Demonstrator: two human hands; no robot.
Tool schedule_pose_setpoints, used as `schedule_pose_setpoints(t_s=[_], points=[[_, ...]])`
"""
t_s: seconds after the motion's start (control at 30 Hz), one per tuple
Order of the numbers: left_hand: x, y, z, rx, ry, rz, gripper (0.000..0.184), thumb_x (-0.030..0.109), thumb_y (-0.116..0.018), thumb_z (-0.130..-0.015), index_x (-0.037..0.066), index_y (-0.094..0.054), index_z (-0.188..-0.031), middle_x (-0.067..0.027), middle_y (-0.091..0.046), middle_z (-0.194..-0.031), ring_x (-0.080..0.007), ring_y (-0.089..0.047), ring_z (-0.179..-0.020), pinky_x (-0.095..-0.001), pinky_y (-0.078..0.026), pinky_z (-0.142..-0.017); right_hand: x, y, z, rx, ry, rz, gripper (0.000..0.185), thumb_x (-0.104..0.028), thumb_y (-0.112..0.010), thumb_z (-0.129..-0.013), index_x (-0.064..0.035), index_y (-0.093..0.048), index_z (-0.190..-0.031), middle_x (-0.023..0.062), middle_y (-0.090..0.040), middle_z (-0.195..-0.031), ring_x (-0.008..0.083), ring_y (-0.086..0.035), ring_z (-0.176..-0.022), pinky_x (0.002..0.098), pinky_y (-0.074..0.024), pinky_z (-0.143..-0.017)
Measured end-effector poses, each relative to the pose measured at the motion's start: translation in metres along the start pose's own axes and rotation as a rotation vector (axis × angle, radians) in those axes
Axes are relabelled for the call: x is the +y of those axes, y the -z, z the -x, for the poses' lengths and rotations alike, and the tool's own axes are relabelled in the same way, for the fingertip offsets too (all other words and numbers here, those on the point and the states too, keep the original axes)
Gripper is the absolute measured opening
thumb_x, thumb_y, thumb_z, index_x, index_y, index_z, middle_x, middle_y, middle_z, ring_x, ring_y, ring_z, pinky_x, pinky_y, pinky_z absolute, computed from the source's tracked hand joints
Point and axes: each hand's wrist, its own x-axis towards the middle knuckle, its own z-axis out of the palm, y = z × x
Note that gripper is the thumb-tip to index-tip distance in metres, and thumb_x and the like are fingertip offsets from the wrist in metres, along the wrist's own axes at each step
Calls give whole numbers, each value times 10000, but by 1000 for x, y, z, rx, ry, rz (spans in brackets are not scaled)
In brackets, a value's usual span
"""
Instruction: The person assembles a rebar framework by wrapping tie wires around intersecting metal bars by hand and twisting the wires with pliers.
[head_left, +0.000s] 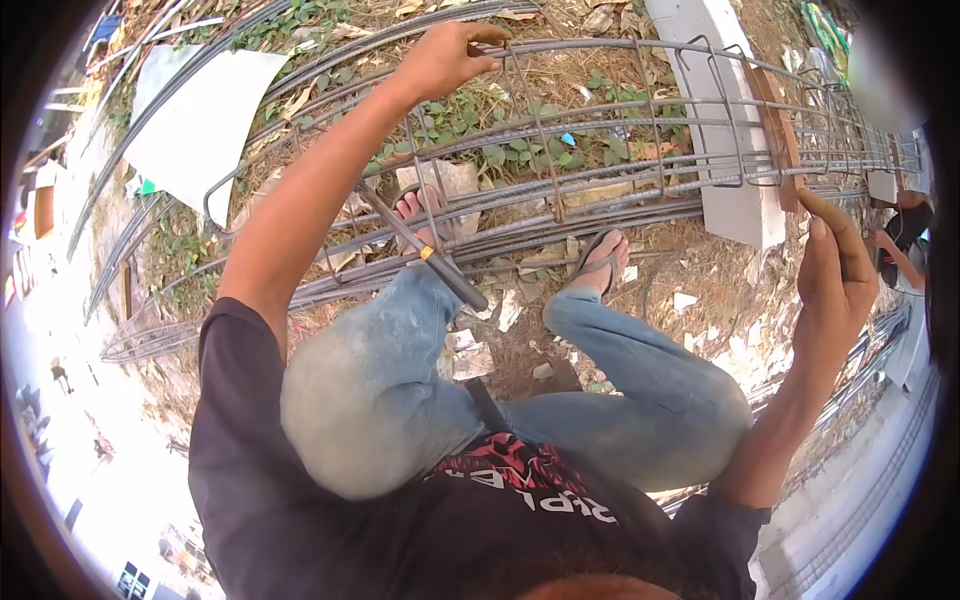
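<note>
A cage of long steel bars (600, 186) with bent stirrups (537, 130) stretches across in front of me. My left hand (447, 62) is at its far top bar, fingers and thumb curled around the bar beside a stirrup corner. My right hand (838, 262) is on the near right side, close to the lower end of a narrow brown strip (772, 125). Its thumb and fingers are drawn together; anything between them is too small to make out. A tool with an orange and black handle (452, 277) leans on the near bars, its metal head among them.
A white block (727, 150) supports the cage on the right. A white sheet (200, 115) lies at the upper left beside more long bars. Rubble, leaves and broken pieces cover the ground. At the far right another person's arm (900, 258) shows near the cage.
</note>
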Motion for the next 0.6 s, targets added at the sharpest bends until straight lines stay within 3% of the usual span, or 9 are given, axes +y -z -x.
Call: schedule_pose_setpoints(t_s=[0.13,0.17,0.6], points=[[6,-14,-2,192,-140,30,447,186,-749,-931,110,-669,-1365,-147,-744,-1236,-282,-724,-1147,-391,-579,-979,-2,-2,1,-11,-1,-22,254,-174,-669,-1015,-29,-755,-1205,-121,-478,-662,-29,-306,-562,197,-166,-514],[18,1,2,38,40,-31,396,163,-640,-972,41,-663,-1348,-203,-724,-1240,-344,-707,-1126,-412,-559,-946,-3,-3,2,-23,10,-8,264,-183,-674,-1016,-23,-753,-1212,-121,-483,-669,-28,-303,-563,198,-165,-516],[1,-5,-6,29,76,26,397,108,-682,-926,11,-692,-1310,-191,-742,-1229,-284,-711,-1168,-390,-560,-974,-6,-4,-2,-60,27,-55,258,-178,-675,-1020,-26,-756,-1212,-119,-554,-746,-42,-306,-586,181,-167,-524]])
